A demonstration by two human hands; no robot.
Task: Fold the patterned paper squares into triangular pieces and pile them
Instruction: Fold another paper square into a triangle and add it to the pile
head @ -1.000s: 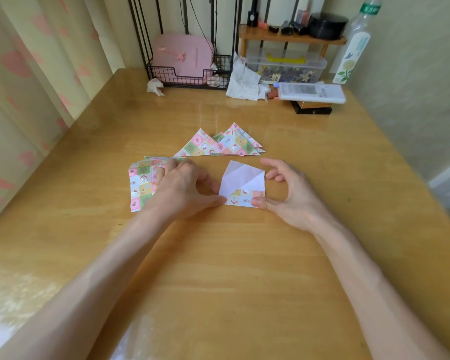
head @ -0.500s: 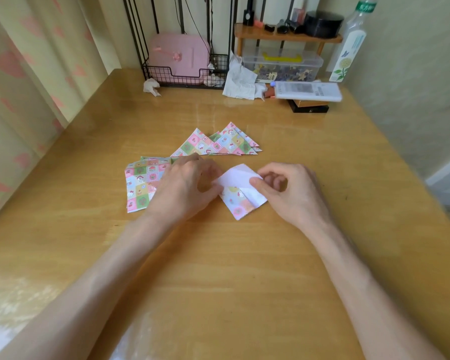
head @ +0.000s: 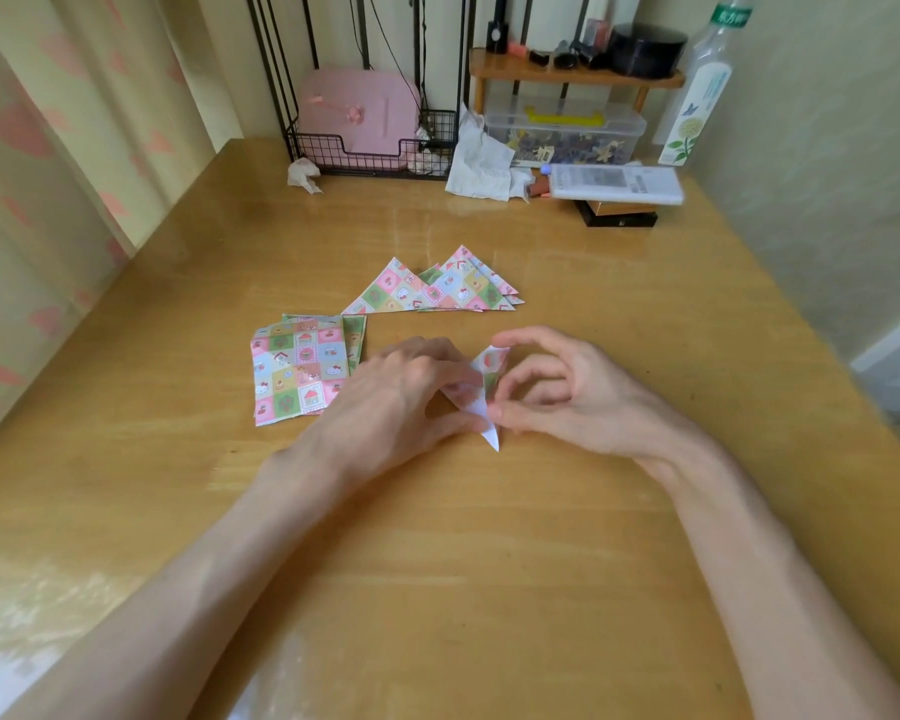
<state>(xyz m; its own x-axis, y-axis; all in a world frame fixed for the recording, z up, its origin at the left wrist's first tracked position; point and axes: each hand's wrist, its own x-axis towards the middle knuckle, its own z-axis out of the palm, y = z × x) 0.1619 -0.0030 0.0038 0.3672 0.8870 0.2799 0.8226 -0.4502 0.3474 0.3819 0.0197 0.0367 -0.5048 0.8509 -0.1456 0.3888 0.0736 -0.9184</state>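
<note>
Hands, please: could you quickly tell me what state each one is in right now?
Left hand: closed, pinching the half-folded paper piece.
Right hand: closed, pinching the same piece from the other side.

no legible text, bottle (head: 697, 96) neck label characters blurred, white box (head: 614, 183) print too small to read

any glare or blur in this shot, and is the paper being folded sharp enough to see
Head view: bright glare washes out the table at its near-left corner; wide-angle bowing curves its edges; the half-folded paper pinched between the left hand and right hand is slightly soft, print legible.
</note>
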